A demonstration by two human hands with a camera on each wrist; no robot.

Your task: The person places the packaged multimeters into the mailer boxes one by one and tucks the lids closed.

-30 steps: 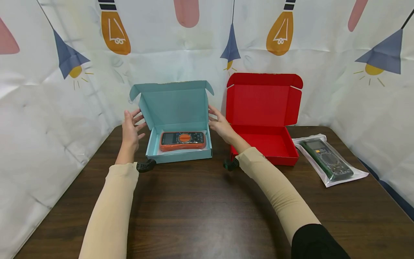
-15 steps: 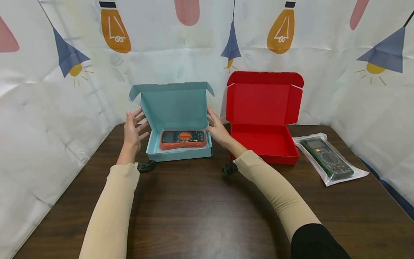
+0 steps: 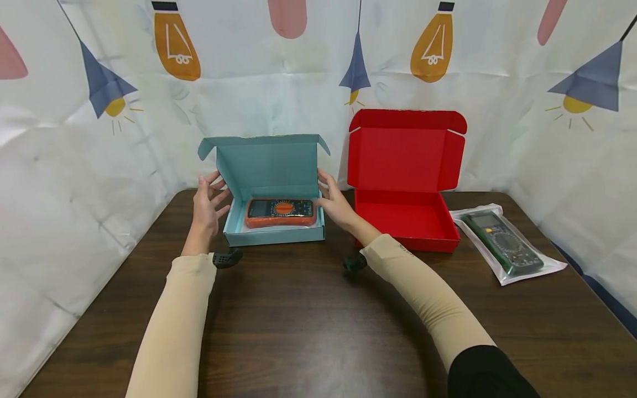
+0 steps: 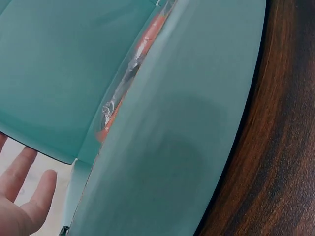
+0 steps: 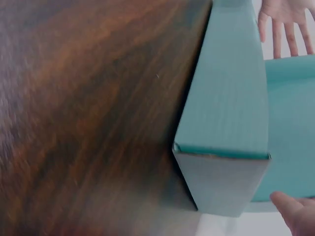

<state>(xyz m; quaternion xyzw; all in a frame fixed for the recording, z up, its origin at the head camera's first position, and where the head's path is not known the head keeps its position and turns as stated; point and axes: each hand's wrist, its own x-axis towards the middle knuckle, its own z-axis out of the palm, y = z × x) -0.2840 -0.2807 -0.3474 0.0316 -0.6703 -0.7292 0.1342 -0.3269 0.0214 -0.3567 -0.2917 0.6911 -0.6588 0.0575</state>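
Note:
A light blue cardboard box (image 3: 273, 237) stands on the table, its lid (image 3: 269, 166) raised and leaning forward. Inside lies an orange-edged multimeter (image 3: 281, 214) in clear plastic wrap. My left hand (image 3: 206, 210) is at the lid's left edge, fingers spread and reaching behind it; the left wrist view shows these fingertips (image 4: 24, 162) right at the lid's edge. At the opposite edge is my right hand (image 3: 337, 203), its fingers extended behind the lid and partly hidden. In the right wrist view the right thumb (image 5: 290, 209) shows beside the lid.
A red box (image 3: 405, 244) with its lid upright stands just right of the blue one, behind my right forearm. Farther right, a green-edged multimeter (image 3: 505, 246) lies in a clear bag. A patterned white cloth (image 3: 278, 99) hangs behind the dark wooden table (image 3: 308, 320).
The blue lid has tipped forward, its top edge lower than before. My right hand has shifted slightly left, closer against the lid; my left hand has moved slightly right.

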